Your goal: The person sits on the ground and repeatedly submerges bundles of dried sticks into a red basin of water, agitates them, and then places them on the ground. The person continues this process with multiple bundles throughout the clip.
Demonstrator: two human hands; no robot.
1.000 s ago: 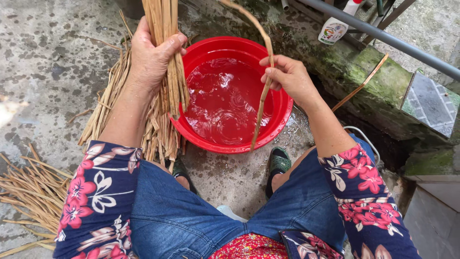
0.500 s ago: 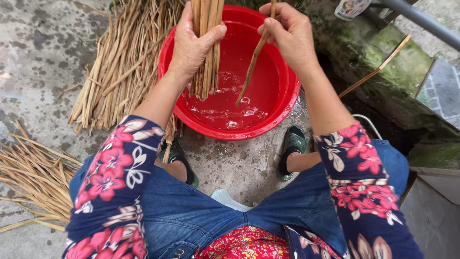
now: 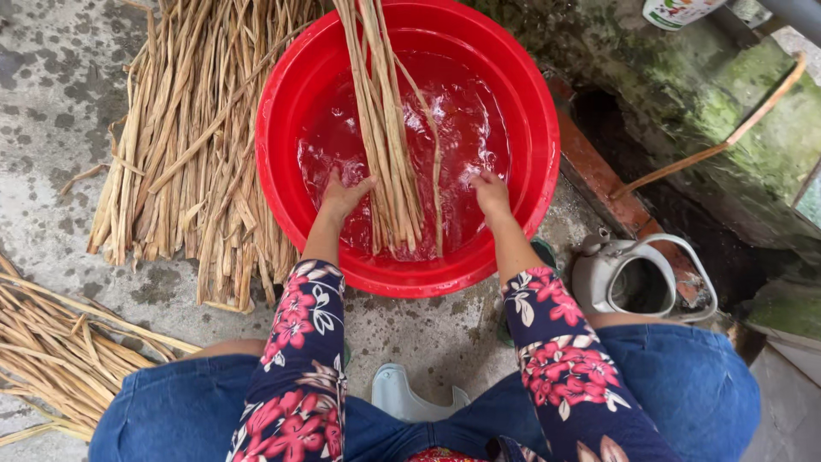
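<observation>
Two heaps of dry tan reed stalks (image 3: 184, 145) lie on the concrete at left. Right of them, the left hand (image 3: 342, 195), fingers spread, presses a wet bundle of pale stalks (image 3: 389, 145) into the round red plastic basin (image 3: 282, 111); the right hand (image 3: 489, 192) rests open in the water.

The bundle of reeds (image 3: 389, 128) in the red basin (image 3: 291, 120) runs out past the top edge, so its upper ends cannot be seen. Rippling water blurs the fingertips of the left hand (image 3: 344, 197) and the right hand (image 3: 489, 192); their grip cannot be told. The white bottle (image 3: 680, 12) is cut off at the top edge, and the dry stalks (image 3: 51, 359) at the left.
</observation>
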